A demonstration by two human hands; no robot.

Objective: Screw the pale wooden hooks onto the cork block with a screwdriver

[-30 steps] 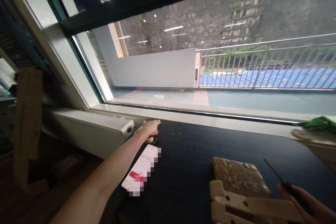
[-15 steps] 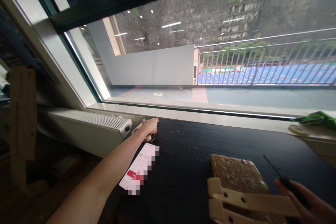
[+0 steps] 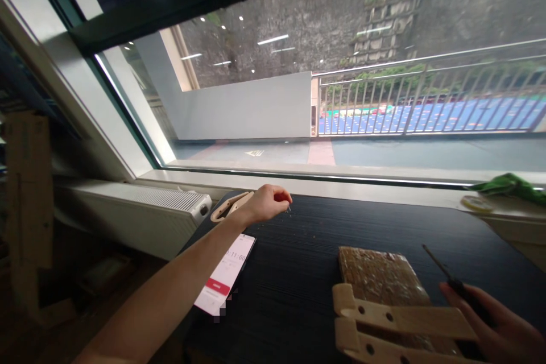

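My left hand (image 3: 267, 205) reaches across to the far side of the black table, fingers curled into a pinch. Tiny metallic-looking bits (image 3: 290, 211) show at its fingertips, too small to name; whether they are held or lie on the table I cannot tell. Behind its wrist lies a pale wooden piece (image 3: 230, 207) by the table's corner. At the lower right my right hand (image 3: 505, 321) is wrapped round a screwdriver (image 3: 438, 261), its blade pointing up and left. Beside it, pale wooden parts with dark holes (image 3: 413, 321) rest over a brown, tape-wrapped block (image 3: 379, 267).
A phone (image 3: 222, 281) with a running timer lies on the black table (image 3: 290, 278), partly beneath my left forearm. A white radiator (image 3: 140, 199) stands left of the table. A tape roll (image 3: 475, 203) and green cloth (image 3: 509, 186) lie on the sill at right.
My left hand has left the wooden piece at the far left corner and moved right, towards the small bits. My right hand keeps hold of the screwdriver. The view has shifted slightly.
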